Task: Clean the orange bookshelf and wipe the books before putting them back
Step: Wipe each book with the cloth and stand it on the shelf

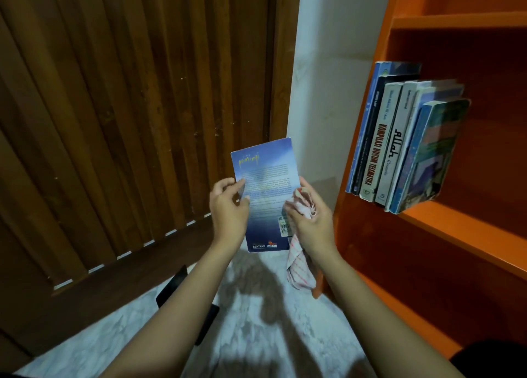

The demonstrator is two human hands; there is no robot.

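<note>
I hold a thin blue book (266, 183) upright in front of me, back cover facing me. My left hand (228, 206) grips its left edge. My right hand (309, 220) is closed on a white cloth with red stripes (299, 263), pressed against the book's lower right part; the cloth's tail hangs down below the hand. The orange bookshelf (456, 226) stands at the right. Several books (399, 140) stand upright at the left end of its middle shelf.
A dark slatted wooden door (128, 120) fills the left side, with a white wall strip (319, 78) between it and the bookshelf. The floor (256, 320) is pale marble-patterned. A dark flat object (208, 320) lies on the floor under my left forearm.
</note>
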